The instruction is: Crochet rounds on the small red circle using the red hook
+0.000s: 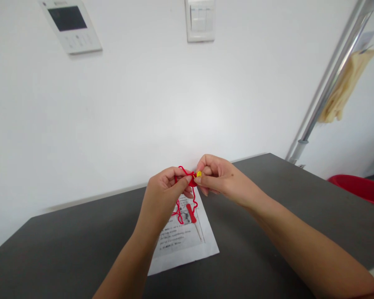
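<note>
1. Red yarn piece is sitting between the two hands, above a printed sheet on the dark table
2. Left hand is pinching the red yarn piece, thumb pressing toward the fingers with little gap showing
3. Right hand is gripping a small yellow item between thumb and forefinger, tips drawn together, right beside the red yarn piece
4. Done, as judged: a compact patch of red is showing at the fingertips, so some yarn is apparently already worked
5. Left, as judged: work is looking unfinished; loose red yarn is hanging below in slack loops, and a red-handled hook and a thin rod are lying on the sheet, out of both hands
6. Hidden: fingers are covering most of the red yarn piece, so stitches and outline are not showing; cannot tell whether the yellow item is passing through it
7. Hard to read: left forearm is covering part of the sheet, its print is blurring, and a red object is running off the right edge
</note>
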Motion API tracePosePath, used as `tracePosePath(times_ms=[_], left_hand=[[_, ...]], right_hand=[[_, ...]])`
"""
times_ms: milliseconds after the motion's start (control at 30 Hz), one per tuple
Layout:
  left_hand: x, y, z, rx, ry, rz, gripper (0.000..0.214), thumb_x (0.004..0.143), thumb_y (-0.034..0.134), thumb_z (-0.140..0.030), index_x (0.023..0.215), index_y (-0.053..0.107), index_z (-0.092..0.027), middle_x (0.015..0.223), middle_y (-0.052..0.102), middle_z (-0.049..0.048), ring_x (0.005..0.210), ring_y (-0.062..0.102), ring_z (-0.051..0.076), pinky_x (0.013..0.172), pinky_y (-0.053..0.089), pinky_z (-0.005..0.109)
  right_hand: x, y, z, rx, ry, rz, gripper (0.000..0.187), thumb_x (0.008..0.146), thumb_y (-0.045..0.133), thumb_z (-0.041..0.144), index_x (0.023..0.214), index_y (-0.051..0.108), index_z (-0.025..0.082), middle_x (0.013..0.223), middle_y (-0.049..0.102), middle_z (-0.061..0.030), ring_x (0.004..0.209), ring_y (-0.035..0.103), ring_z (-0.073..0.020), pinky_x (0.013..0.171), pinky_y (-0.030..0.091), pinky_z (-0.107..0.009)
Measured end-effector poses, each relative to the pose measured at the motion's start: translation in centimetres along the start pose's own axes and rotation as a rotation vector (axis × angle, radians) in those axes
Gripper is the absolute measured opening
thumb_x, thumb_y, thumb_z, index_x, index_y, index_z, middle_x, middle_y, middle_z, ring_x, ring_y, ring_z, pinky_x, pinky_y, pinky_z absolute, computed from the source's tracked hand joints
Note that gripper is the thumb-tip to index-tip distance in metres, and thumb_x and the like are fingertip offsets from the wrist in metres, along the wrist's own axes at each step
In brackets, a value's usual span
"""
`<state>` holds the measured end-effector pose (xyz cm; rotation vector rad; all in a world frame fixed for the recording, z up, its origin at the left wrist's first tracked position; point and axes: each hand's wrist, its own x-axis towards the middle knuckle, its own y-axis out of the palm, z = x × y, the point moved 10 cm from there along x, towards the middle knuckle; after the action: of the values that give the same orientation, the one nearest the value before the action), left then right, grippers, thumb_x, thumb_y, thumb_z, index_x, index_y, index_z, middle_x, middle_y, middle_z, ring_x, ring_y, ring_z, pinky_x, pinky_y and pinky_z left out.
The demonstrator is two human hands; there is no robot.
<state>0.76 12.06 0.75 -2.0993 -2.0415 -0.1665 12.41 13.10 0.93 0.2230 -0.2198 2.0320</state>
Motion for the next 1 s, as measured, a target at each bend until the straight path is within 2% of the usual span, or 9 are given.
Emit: tracePosePath(times_ms=[200,733,1000], left_hand=[[-0.03,0.12,0.03,-0.004,-0.007,-0.004,0.006,0.072,0.071,-0.020,0.070,0.072,-0.015,0.054,0.068,-0.0013,0.050,0.061,0.012,0.053,0.051,0.023],[-0.15,0.16,0.04,-0.003,-0.018,-0.008,0.006,0.072,0.072,-0.021,0.068,0.071,-0.016,0.055,0.067,-0.0015,0.050,0.062,0.013,0.052,0.052,0.024],[-0.34,0.05,-0.34,0.035,0.024,-0.035,0.006,0.075,0.071,-0.022,0.071,0.071,-0.017,0.058,0.069,-0.0032,0.051,0.063,0.011,0.053,0.050,0.020]], right_hand=[[0.16,-0.02,-0.18,-0.018,0.018,0.015,0.011,0.076,0.062,0.015,0.077,0.051,0.020,0.049,0.059,0.0078,0.041,0.035,-0.0051,0.045,0.023,-0.021],[0.20,-0.12,-0.15,-0.039,0.023,0.009,0.012,0.075,0.063,0.018,0.078,0.051,0.020,0.048,0.059,0.0076,0.041,0.035,-0.0055,0.045,0.021,-0.021],[0.23,-0.25,-0.26,0.017,0.014,-0.032,0.015,0.074,0.066,0.019,0.077,0.051,0.020,0.049,0.059,0.0077,0.041,0.038,-0.0055,0.044,0.024,-0.021]])
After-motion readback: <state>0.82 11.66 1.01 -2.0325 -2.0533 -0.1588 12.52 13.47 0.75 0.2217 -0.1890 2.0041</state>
